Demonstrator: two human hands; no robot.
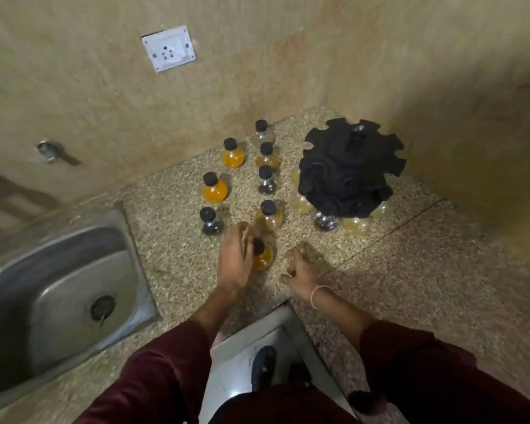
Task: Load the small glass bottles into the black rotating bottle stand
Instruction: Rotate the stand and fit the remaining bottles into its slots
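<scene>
I see left hand [236,264] curled around an orange bottle [262,255] near counter's [380,286] front edge, likely lifting | right hand [300,270] loose, empty | stand [349,166] by back corner, lower slots part-filled | seven bottles wait.

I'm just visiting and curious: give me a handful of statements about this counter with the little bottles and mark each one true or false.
1. The left hand is at an orange-filled bottle nearest the person. True.
2. The black stand sits to the left of the sink. False: the sink is at the left, the stand at the right near the wall corner.
3. Some bottles already hang in the stand's lower tier. True.
4. The loose bottles have white caps. False: their caps are black.
5. The right hand holds a bottle. False: it rests on the counter with nothing visible in it.
</scene>
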